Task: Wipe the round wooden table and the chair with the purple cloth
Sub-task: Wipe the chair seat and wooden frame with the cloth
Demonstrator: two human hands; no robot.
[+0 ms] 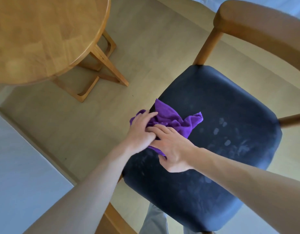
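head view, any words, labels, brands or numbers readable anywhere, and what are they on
None: no readable text shows in the head view.
The purple cloth, dark chair seat, round wooden table and floor carry no print or label.
The pale marks on the seat are smudges, not writing.

Likely a home dining corner: round wooden table, chair.

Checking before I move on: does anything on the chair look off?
Yes: the dark seat shows pale smudges and fingerprint-like marks right of the purple cloth, so it looks not yet wiped there. Nothing looks damaged or spilled.
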